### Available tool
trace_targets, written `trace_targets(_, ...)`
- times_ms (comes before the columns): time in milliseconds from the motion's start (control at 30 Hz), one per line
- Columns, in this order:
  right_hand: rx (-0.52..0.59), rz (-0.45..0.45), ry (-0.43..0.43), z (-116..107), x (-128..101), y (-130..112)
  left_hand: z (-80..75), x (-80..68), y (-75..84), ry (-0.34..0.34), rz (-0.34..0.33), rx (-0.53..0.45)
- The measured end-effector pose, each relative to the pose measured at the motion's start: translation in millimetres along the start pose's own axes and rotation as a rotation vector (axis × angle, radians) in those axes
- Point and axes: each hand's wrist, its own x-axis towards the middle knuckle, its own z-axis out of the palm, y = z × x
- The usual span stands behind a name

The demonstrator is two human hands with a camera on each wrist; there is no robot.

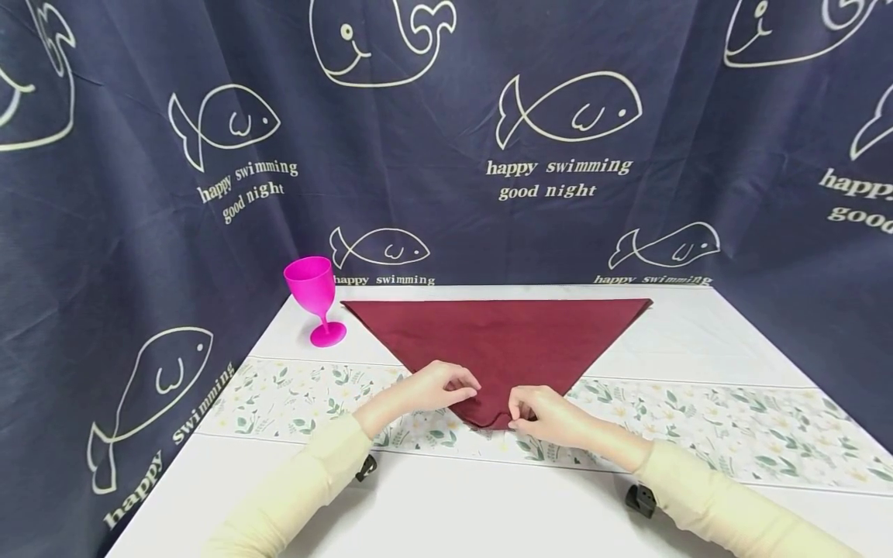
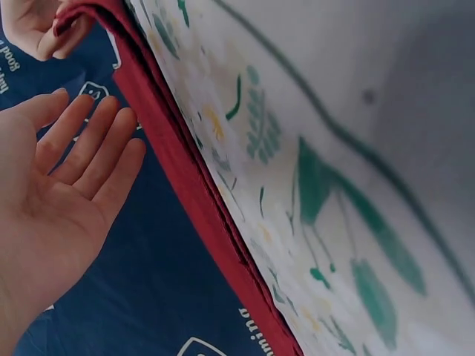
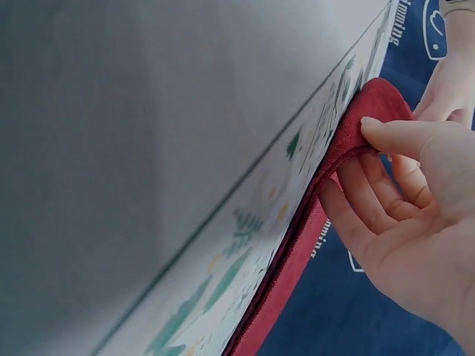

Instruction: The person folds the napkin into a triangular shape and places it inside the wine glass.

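A dark red cloth napkin (image 1: 498,333) lies folded in a triangle on the white table (image 1: 453,504), its point toward me. My left hand (image 1: 456,387) rests at the left side of that near corner. In the left wrist view the left hand (image 2: 70,178) shows straight fingers and an open palm beside the napkin's layered edge (image 2: 178,170), gripping nothing. My right hand (image 1: 522,415) is at the tip. The right wrist view shows the right hand (image 3: 393,185) pinching the napkin's corner (image 3: 349,137) between thumb and fingers, lifting it slightly.
A pink plastic goblet (image 1: 315,298) stands upright at the table's far left corner, apart from the napkin. A floral runner (image 1: 732,434) crosses the table under the napkin's tip. A navy curtain with fish prints (image 1: 558,116) closes off the back and both sides.
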Motion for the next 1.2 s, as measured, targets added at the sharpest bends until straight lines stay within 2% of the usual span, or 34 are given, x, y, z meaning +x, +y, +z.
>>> trace_targets(200, 0.005, 0.021, 0.022, 0.4, 0.6, -0.7, 5.1, -2.7, -1.8, 0.002, 0.027, -0.005)
trace_targets(367, 0.017, 0.050, 0.031, 0.1, 0.7, -0.9, 7.8, -3.6, -0.2, -0.006, 0.021, -0.026)
trace_targets(533, 0.024, 0.072, 0.044, -0.7, 1.2, -1.9, 9.5, -5.2, 3.5, -0.038, 0.001, -0.053)
trace_targets(667, 0.019, 0.089, 0.040, -1.0, 1.1, -1.1, 11.9, -5.7, 4.0, -0.058, 0.011, -0.056)
trace_targets(900, 0.028, 0.124, 0.040, 0.0, 0.2, -0.1, 13.0, -8.2, 3.0, -0.073, 0.022, -0.135)
trace_targets(1200, 0.005, 0.131, 0.085, -0.9, 1.1, 1.2, 9.8, -9.5, 7.3, -0.130, 0.115, -0.173)
